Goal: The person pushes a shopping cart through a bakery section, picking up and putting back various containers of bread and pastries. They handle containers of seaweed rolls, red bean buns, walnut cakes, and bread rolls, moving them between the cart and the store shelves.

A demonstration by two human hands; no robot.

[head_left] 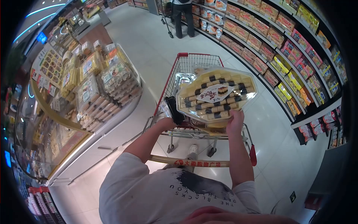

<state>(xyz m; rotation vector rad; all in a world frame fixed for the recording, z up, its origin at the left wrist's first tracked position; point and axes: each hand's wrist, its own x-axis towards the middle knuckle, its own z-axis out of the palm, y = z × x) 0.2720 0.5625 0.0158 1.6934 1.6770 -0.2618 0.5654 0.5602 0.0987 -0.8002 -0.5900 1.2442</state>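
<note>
My right hand [234,123] grips the near right edge of a clear octagonal tray of rolled pastries [216,95]. Light and dark rolls fill the tray, and a white label lies over its middle. The tray is above the shopping cart [172,80], hiding much of the basket. My left hand [167,124] is low on the left, against a dark, narrow object [174,109] whose kind I cannot make out. The fingers of that hand are hidden. Behind the octagonal tray, a shiny clear package [184,79] rests in the cart.
A counter [123,112] on the left carries stacked pastry packs [89,95]. Boxed goods fill the curved shelves [276,41] on the right. At the far end of the aisle, a person [182,18] stands beside another cart [166,16]. The cart's handle [201,163] crosses in front of me.
</note>
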